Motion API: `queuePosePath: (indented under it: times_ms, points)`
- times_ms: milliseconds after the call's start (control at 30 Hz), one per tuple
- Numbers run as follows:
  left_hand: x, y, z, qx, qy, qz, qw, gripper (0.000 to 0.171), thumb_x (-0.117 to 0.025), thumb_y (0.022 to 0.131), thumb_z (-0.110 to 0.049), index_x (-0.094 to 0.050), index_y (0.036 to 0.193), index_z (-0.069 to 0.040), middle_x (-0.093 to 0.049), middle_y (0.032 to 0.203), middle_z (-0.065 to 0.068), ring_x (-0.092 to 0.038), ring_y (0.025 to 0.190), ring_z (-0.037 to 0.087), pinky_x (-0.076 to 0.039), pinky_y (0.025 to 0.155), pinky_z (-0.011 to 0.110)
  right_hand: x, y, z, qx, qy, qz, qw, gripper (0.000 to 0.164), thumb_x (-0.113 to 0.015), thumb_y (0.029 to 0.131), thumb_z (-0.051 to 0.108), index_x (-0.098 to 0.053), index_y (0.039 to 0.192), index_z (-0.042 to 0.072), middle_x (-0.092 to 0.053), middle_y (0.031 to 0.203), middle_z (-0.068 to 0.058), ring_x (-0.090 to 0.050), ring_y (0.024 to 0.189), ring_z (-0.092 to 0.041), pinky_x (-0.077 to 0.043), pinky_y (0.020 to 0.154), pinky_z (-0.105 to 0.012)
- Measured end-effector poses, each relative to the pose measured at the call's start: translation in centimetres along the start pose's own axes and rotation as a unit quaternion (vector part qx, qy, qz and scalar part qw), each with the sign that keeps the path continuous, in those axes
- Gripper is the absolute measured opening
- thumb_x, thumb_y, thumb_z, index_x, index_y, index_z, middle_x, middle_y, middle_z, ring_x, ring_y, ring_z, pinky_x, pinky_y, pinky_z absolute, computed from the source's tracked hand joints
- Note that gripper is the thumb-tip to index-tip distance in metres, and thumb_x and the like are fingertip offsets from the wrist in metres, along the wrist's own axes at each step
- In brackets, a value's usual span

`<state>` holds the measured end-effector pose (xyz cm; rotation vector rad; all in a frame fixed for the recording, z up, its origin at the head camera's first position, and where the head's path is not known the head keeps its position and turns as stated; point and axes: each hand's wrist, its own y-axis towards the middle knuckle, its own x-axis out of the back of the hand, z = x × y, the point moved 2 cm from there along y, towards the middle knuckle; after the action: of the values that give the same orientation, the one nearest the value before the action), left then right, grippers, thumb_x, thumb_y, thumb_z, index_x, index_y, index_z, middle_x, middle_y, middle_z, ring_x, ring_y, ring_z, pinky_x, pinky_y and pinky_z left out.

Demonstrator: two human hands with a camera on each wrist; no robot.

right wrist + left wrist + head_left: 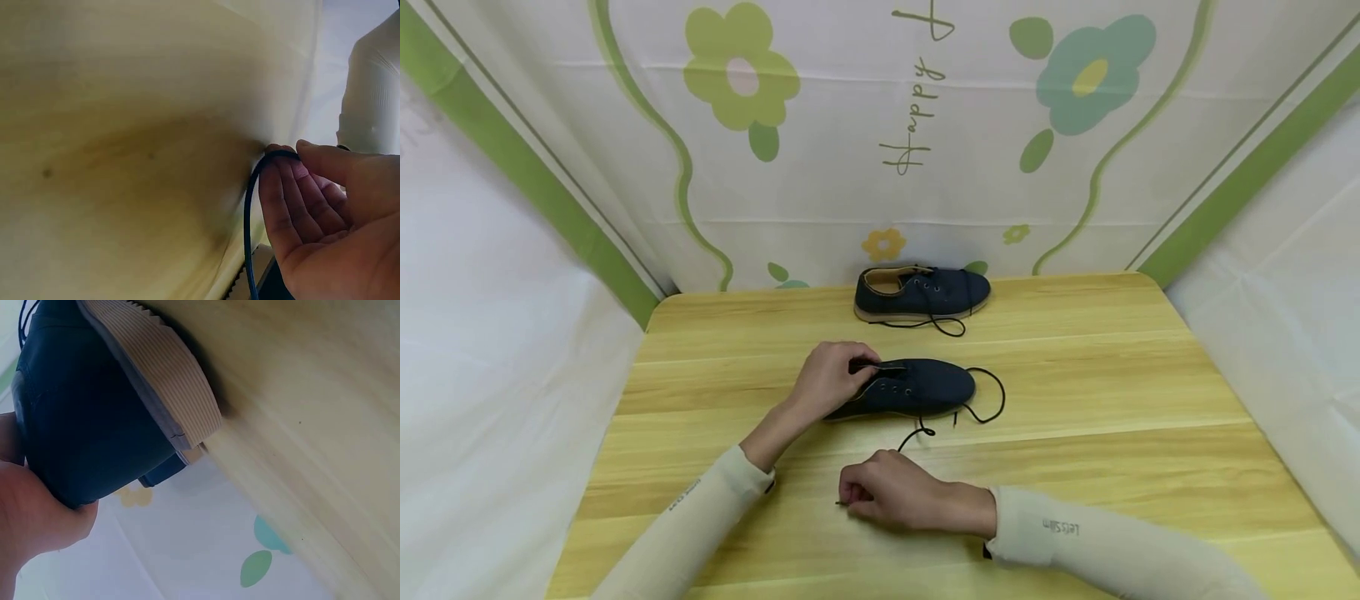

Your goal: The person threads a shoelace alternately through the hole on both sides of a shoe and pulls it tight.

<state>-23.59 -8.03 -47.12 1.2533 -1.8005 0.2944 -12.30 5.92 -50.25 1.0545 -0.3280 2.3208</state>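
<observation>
A dark navy shoe lies on the wooden table, its toe to the right. My left hand grips it by the heel and opening, partly covering that end. In the left wrist view, the thumb lies against the dark heel above a ribbed tan sole. Nearer the front, my right hand pinches a dark shoelace that runs toward the shoe. The right wrist view shows this lace bending over the fingertips beneath the thumb. Another lace end loops beyond the toe.
A second navy shoe stands at the table's back edge, with its lace loose in front of it. Behind it hangs a white flower-printed cloth. White cloth sides flank the wooden table.
</observation>
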Motion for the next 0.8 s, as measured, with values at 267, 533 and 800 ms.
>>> queuePosePath:
  times_ms: [267, 533, 800]
  points:
    - [-0.1, 0.0, 0.0, -0.005, 0.025, -0.012, 0.9996, 0.009, -0.082, 0.094, -0.01, -0.084, 0.102, -0.013, -0.081, 0.103, 0.001, -0.077, 0.091, 0.018, -0.062, 0.082, 0.038, 1.3, -0.6, -0.6, 0.03, -0.01, 0.007, 0.999, 0.005, -0.078, 0.098, 0.018, -0.074, 0.096, 0.018, -0.068, 0.085, 0.017, -0.053, 0.073, 0.015, -0.043, 0.07, -0.005]
    - [0.0, 0.0, 0.0, -0.005, 0.032, -0.022, 0.9992, 0.008, -0.082, 0.094, -0.01, -0.085, 0.1, -0.014, -0.082, 0.1, 0.0, -0.078, 0.09, 0.018, -0.062, 0.08, 0.039, 6.8, -3.7, -2.0, 0.049, -0.017, -0.08, 0.995, 0.004, -0.077, 0.097, 0.008, -0.077, 0.1, 0.011, -0.076, 0.093, 0.007, -0.065, 0.082, 0.006, -0.054, 0.074, -0.013]
    - [0.1, -0.1, 0.0, -0.015, 0.031, -0.035, 0.9988, 0.007, -0.082, 0.094, -0.009, -0.084, 0.098, -0.014, -0.082, 0.098, 0.0, -0.078, 0.088, 0.018, -0.063, 0.079, 0.039, 11.5, -7.9, -6.4, -0.045, -0.06, -0.162, 0.984, 0.009, -0.073, 0.097, 0.001, -0.078, 0.102, 0.006, -0.078, 0.093, -0.001, -0.071, 0.079, -0.005, -0.059, 0.068, -0.023]
